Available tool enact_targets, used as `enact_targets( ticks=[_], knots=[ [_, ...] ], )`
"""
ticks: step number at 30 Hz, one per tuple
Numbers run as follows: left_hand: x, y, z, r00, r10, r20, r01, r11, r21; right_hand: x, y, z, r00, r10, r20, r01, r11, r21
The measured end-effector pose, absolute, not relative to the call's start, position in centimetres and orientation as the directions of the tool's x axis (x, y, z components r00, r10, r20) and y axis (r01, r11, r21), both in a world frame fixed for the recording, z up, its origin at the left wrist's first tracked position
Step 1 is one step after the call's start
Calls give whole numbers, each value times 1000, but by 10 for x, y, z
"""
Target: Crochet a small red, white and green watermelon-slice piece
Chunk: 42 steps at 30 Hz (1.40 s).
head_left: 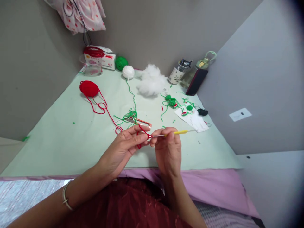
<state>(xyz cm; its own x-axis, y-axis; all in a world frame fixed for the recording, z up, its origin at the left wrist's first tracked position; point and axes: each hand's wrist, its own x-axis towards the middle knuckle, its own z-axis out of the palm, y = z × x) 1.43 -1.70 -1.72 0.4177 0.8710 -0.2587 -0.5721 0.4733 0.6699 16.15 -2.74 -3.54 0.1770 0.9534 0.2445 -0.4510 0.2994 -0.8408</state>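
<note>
Right grip: the right hand was closed on the crochet hook, fingertips pinching it where the yellow handle met the bare metal shaft.
Left grip: the left hand was pinched shut on the red yarn. Thumb and forefinger held a small loop, and a short tail hung below the fingers.
Where the work sat: above the near part of the table mat, between the two hands, which were almost touching.
Hook axis: nearly level, running left to right. The yellow end stuck out to the right past the knuckles, and the metal tip pointed left into the loop.
Yarn from hook: the loop lay at the tip, just left of the right hand's fingertips and against the left hand's, so the left hand was the nearer to it.
Feed line: the strand ran far and left from the left hand across the mat, in loose curls, to the red ball.
Near the hands: scissors lay just beyond the left fingertips, partly under a green yarn tangle.
Far side: a white ball, a green ball, a heap of white stuffing and a jar.
Right side: small green pieces, a white sheet and a dark phone leaning at the wall.
Wrist: a bangle on the left arm.
</note>
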Motion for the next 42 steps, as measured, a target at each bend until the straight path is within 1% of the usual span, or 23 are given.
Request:
enact_targets(
  ticks=[3,5,12,18,23,25,30,33,35,37,38,40,42],
  knots=[
    [14,-18,-15,390,888,-245,-565,440,698,163,-30,-36,224,929,295,-333,357,-873],
    [14,-18,-13,377,894,-242,-552,427,717,163,-31,-35,233,918,323,-296,383,-875],
    [17,-19,-10,321,916,-240,-510,381,771,162,-37,-35,247,893,377,-268,437,-859],
    [17,-18,-11,306,923,-233,-512,366,777,161,-42,-34,278,869,410,-180,466,-866],
    [16,-18,-14,314,925,-216,-500,354,790,160,-43,-35,285,850,444,-139,495,-858],
    [16,-19,-15,303,931,-206,-501,339,796,160,-44,-36,277,829,486,-78,524,-848],
    [18,-19,-14,245,950,-196,-495,296,817,161,-47,-38,240,744,624,172,600,-781],
    [18,-19,-13,228,953,-200,-502,291,814,160,-49,-39,215,720,660,260,609,-749],
    [18,-19,-13,229,953,-199,-505,291,813,159,-48,-40,216,724,655,254,606,-754],
    [17,-19,-15,247,948,-202,-505,304,808,157,-45,-40,235,744,625,194,594,-781],
    [16,-19,-15,259,943,-208,-504,316,804,157,-43,-39,249,765,594,135,580,-804],
    [14,-18,-16,278,937,-214,-495,330,804,156,-39,-38,258,831,493,-33,518,-855],
    [12,-18,-17,277,938,-208,-477,322,818,158,-36,-36,220,891,397,-176,437,-882]
  ],
)
